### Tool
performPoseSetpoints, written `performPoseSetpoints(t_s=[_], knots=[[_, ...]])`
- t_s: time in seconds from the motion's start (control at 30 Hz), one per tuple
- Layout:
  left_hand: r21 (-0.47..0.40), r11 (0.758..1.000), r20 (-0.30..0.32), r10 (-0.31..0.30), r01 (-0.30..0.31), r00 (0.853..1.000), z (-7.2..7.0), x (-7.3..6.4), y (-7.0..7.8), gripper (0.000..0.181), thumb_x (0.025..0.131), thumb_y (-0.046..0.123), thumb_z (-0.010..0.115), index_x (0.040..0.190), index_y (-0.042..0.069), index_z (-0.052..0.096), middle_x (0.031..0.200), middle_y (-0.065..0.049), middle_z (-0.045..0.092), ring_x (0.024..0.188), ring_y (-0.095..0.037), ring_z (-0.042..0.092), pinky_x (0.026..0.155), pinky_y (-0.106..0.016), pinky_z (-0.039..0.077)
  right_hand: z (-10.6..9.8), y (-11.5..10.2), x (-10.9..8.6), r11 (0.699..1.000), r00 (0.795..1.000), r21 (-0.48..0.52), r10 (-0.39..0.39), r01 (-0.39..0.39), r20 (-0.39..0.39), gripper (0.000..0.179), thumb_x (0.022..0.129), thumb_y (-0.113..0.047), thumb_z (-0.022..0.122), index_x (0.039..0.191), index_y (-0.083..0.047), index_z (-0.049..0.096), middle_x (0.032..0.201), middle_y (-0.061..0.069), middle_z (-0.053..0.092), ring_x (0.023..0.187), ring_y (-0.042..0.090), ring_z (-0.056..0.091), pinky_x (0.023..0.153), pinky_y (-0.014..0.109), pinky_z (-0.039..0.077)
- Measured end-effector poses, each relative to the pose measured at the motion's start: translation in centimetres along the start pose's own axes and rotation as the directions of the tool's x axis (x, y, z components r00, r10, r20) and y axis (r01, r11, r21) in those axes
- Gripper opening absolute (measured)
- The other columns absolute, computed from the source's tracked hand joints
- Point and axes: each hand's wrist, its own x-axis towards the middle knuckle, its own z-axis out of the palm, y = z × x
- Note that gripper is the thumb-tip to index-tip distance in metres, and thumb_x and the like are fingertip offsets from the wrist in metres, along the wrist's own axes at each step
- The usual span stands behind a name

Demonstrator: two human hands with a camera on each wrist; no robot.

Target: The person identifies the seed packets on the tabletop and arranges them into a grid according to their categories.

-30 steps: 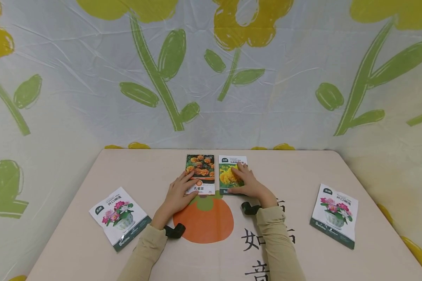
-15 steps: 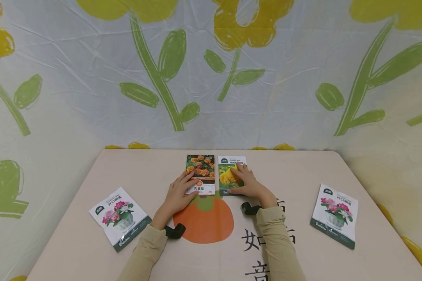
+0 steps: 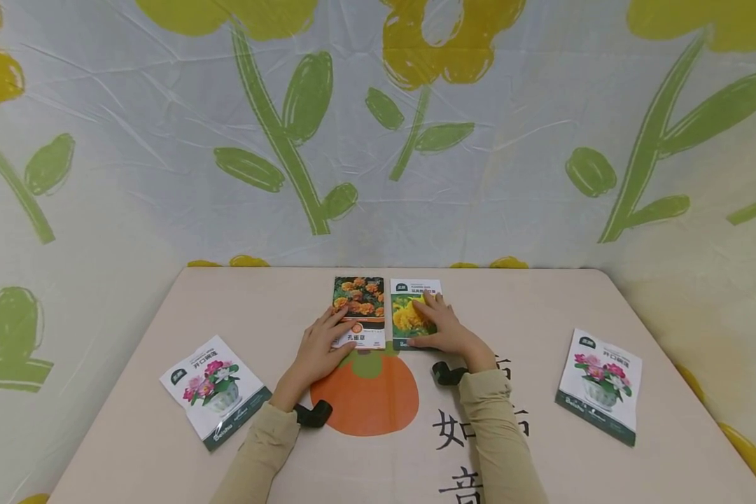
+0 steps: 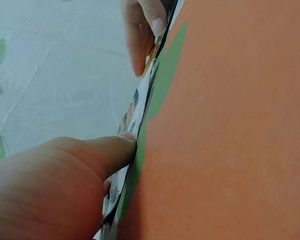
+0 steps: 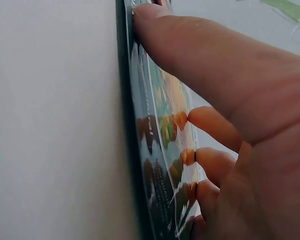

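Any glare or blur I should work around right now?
Head: evenly lit, small glint on the left pink packet; left wrist: dim, orange packet nearly edge-on; right wrist: glossy yellow packet mirrors fingers of the right hand, its dark near edge soft.

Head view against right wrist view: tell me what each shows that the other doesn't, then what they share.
Only the head view shows the left pink-flower packet, the right pink-flower packet and the orange fruit print. Only the right wrist view shows fingertips mirrored in the glossy yellow-flower packet. Both show the right hand touching that packet, and the curtain behind.
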Motion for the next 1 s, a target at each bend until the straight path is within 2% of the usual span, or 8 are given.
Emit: performPoseSetpoints(t_s=[0.63,1.0], knots=[[-0.012,1.000,0.015,-0.016,0.016,1.000,-0.19,-0.02,0.02,0.050,0.096,0.030,0.066,0.143,0.015,0.055,0.158,-0.008,0.035,0.150,-0.035,0.017,0.111,-0.066,0.022,-0.19,-0.39,-0.07,1.000,1.000,0.019,0.006,-0.006,-0.003,0.085,0.084,-0.028,0.079,0.151,0.002,0.035,0.162,0.026,0.008,0.147,0.049,-0.005,0.116,0.062,-0.002],[-0.027,1.000,0.002,-0.010,0.010,1.000,-0.14,-0.01,0.01,0.049,0.096,0.029,0.065,0.142,0.015,0.056,0.158,-0.009,0.036,0.149,-0.036,0.017,0.110,-0.067,0.022,-0.14,-0.37,0.03,1.000,1.000,0.021,0.010,-0.009,-0.017,0.084,0.083,-0.026,0.080,0.150,0.002,0.037,0.162,0.026,0.009,0.147,0.049,-0.003,0.117,0.062,-0.002]])
